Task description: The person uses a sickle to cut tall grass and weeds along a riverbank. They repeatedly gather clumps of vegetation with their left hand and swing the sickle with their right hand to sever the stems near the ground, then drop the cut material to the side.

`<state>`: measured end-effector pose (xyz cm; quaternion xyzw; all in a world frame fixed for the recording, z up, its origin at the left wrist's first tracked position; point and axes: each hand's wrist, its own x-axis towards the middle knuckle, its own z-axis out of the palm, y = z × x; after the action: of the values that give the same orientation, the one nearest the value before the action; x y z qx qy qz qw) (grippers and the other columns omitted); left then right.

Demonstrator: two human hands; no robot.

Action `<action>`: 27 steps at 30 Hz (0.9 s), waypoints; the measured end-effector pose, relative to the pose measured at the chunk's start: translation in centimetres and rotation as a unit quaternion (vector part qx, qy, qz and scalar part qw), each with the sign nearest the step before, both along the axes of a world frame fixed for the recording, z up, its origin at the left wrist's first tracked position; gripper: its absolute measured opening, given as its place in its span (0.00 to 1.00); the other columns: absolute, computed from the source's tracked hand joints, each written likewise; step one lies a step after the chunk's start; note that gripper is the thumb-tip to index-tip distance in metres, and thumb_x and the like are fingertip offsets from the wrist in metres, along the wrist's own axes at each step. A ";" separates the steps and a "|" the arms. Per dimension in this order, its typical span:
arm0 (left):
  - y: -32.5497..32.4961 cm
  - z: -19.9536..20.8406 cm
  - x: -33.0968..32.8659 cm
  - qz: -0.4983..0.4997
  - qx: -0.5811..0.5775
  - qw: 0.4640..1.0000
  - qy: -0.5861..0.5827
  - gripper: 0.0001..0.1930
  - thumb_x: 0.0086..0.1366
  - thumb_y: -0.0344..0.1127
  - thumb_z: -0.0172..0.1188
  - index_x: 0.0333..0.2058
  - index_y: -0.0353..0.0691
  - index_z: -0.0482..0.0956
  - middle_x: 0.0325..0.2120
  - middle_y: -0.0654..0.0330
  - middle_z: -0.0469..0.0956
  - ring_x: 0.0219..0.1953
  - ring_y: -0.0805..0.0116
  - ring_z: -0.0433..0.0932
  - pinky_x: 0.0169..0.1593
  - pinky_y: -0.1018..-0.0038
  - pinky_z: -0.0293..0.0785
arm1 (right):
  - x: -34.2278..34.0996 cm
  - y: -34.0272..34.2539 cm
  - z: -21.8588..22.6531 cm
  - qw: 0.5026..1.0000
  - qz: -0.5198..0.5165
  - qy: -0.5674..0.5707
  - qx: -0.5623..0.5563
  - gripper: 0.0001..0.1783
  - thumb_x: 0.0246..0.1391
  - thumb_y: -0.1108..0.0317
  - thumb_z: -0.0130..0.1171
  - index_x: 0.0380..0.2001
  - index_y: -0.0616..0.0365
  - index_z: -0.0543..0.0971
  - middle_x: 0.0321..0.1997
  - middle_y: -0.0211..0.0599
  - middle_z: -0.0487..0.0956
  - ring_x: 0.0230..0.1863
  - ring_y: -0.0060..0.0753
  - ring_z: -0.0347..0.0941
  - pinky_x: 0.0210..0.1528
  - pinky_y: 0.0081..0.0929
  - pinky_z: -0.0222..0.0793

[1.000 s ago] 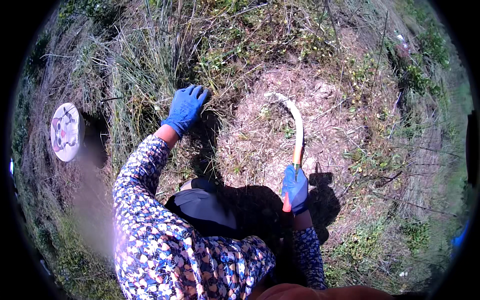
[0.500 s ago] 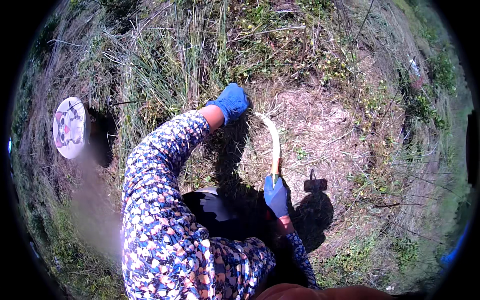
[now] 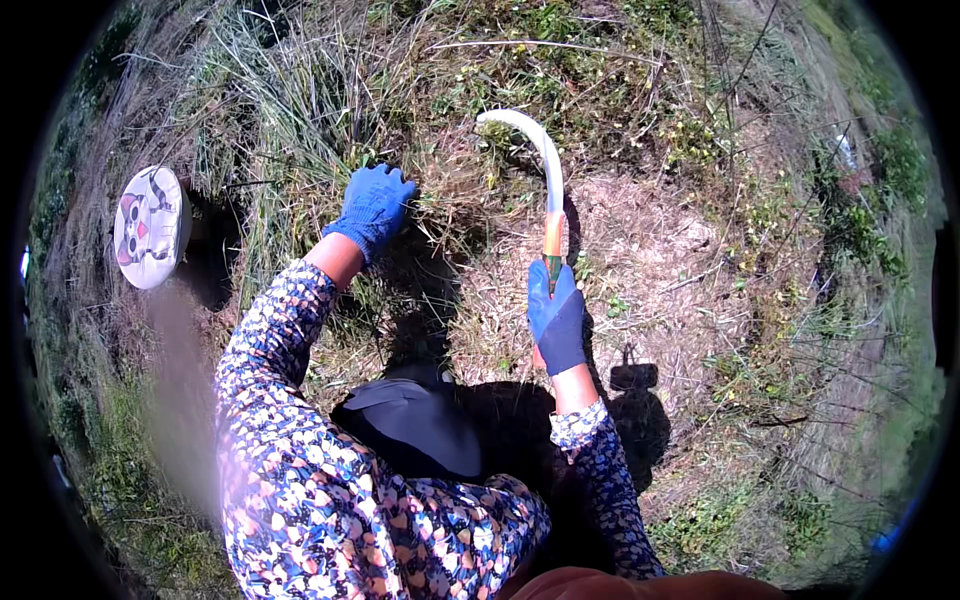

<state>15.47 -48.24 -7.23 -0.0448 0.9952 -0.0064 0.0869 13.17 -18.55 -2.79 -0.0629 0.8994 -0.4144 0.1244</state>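
Dry, sunlit ground, straw-littered and pale at center, forms the work surface; low green plants and dry growth surround it. Upright grass occupies the upper left. A floral long-sleeved garment covers the torso and both arms. Dark fabric covers a part of the body between the forearms. A shadow falls on the ground to the right of the right forearm.

Near the left edge, beside the grass, is a white round item. Its visible face bears a printed cartoon cat. Whether it is a container cannot be determined from this angle; any interior is hidden.

Sickle: positioned upper center, above the edge of the bare patch. The pale blade curves to the left, tip at the far left of the arc. The handle is orange next to the blade, then green, with a red section visible below the grip.

Right hand: blue glove, fingers wrapped around the sickle handle. Left hand: blue glove, back facing up, fingers slightly spread, next to dry, flattened stems. Contact with the stems cannot be confirmed. Marks on this glove are too faint to read. Smallest: a thin pale stalk lies beyond the blade.
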 end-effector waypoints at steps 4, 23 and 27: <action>3.0 -1.4 0.6 -0.088 -0.040 0.977 0.192 0.33 0.58 0.32 0.51 0.65 0.45 0.58 0.62 0.53 0.63 0.64 0.54 0.62 0.64 0.56 0.59 | -1.4 2.9 -1.9 0.973 0.030 0.041 0.223 0.20 0.63 0.52 0.50 0.36 0.62 0.72 0.23 0.56 0.78 0.25 0.59 0.76 0.25 0.48 0.68; -3.6 -6.3 9.3 -0.127 -0.130 0.983 -0.004 0.09 0.58 0.41 0.56 0.33 0.48 0.83 0.31 0.60 0.81 0.38 0.62 0.79 0.35 0.63 0.69 | 20.0 22.5 -2.8 0.951 -0.134 -0.279 -0.010 0.10 0.63 0.59 0.54 0.35 0.54 0.75 0.26 0.27 0.72 0.27 0.21 0.68 0.30 0.27 0.65; -2.6 -11.1 6.2 -0.130 -0.226 0.964 -0.050 0.09 0.57 0.42 0.56 0.32 0.48 0.82 0.30 0.57 0.80 0.35 0.58 0.78 0.36 0.61 0.70 | 20.1 25.7 2.9 0.982 -0.127 -0.119 -0.071 0.06 0.61 0.66 0.57 0.34 0.56 0.73 0.19 0.25 0.70 0.22 0.21 0.67 0.24 0.26 0.63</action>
<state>21.66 -50.89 -18.28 0.0672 0.9594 -0.2451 0.1223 33.26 7.19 0.08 0.0926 0.8469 -0.4944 0.1723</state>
